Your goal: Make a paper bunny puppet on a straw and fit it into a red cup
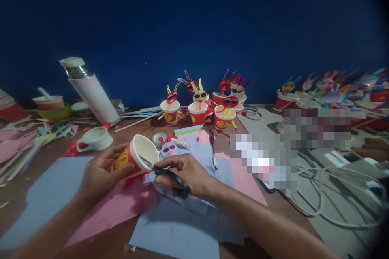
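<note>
A red paper cup with a yellow printed emblem and a white inside is tilted in my left hand, its mouth facing up and right. My right hand is closed on the dark handles of a pair of scissors. The scissor blades reach over the cup's rim, one of them inside the cup. Just behind the cup lies a round pink paper face with black eye shapes. Pink paper and light blue paper lie under both hands.
Several red cups with paper faces stand at the back centre, more at the right. A white flask, a white cup with a red handle and paper strips are at the left. A black pen and looped cables lie to the right.
</note>
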Demonstrator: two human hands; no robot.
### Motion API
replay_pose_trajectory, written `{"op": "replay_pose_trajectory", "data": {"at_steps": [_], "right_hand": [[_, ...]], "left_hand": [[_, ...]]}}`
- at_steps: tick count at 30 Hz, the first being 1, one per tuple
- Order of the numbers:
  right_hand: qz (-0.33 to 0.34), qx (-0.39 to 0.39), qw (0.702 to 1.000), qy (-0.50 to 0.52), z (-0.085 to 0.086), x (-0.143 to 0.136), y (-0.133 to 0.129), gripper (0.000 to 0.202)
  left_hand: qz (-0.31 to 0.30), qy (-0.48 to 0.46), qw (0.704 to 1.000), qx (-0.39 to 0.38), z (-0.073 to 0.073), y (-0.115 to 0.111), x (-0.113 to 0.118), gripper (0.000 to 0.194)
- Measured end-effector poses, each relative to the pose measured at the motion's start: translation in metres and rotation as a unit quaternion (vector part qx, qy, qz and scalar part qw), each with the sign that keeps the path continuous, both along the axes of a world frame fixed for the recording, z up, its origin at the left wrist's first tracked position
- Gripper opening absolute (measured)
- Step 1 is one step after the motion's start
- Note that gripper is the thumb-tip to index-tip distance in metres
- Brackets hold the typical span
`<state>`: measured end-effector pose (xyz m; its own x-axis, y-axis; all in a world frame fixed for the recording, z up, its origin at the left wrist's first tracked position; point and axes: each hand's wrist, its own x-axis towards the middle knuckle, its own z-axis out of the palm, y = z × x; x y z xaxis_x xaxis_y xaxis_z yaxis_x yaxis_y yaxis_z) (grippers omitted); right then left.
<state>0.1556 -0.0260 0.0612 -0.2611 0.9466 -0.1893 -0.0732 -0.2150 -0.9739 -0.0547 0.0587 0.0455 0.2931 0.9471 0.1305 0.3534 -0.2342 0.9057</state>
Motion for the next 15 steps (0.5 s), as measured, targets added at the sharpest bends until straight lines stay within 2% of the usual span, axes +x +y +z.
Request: {"op": "replay_pose_trajectory", "data": {"at_steps": [2, 4, 7, 9, 10, 11, 12, 13, 15], "right_hand": [[-0.006, 0.053, 0.995, -0.086, 0.002, 0.001, -0.003, 0.034], [-0.008, 0.153, 0.962, -0.226, 0.006, 0.002, -0.008, 0.027], [0.014, 0.286, 0.861, -0.421, 0.012, 0.004, -0.013, 0.024], [0.037, 0.326, 0.795, -0.510, 0.013, 0.005, -0.014, 0.025], [0.044, 0.335, 0.773, -0.537, 0.013, 0.005, -0.014, 0.027], [0.049, 0.338, 0.763, -0.549, 0.013, 0.005, -0.014, 0.029], [0.048, 0.335, 0.769, -0.542, 0.013, 0.005, -0.013, 0.029], [0.041, 0.325, 0.791, -0.517, 0.012, 0.005, -0.013, 0.029], [0.017, 0.276, 0.865, -0.418, 0.009, 0.005, -0.010, 0.030]], "left_hand": [[0.000, -0.009, 1.000, -0.013, 0.001, 0.000, 0.000, 0.053], [0.004, 0.009, 1.000, -0.004, 0.001, 0.001, 0.000, 0.055], [0.006, 0.062, 0.997, 0.037, 0.000, 0.001, -0.001, 0.051], [0.004, 0.066, 0.996, 0.054, 0.000, 0.001, -0.001, 0.048], [0.004, 0.060, 0.997, 0.054, 0.001, 0.000, -0.001, 0.047], [0.003, 0.053, 0.997, 0.047, 0.001, 0.000, -0.001, 0.047], [0.002, 0.046, 0.998, 0.036, 0.002, 0.000, -0.001, 0.047], [0.001, 0.041, 0.999, 0.023, 0.002, 0.000, 0.000, 0.049], [-0.001, 0.030, 1.000, 0.004, 0.003, 0.000, 0.000, 0.052]]}}
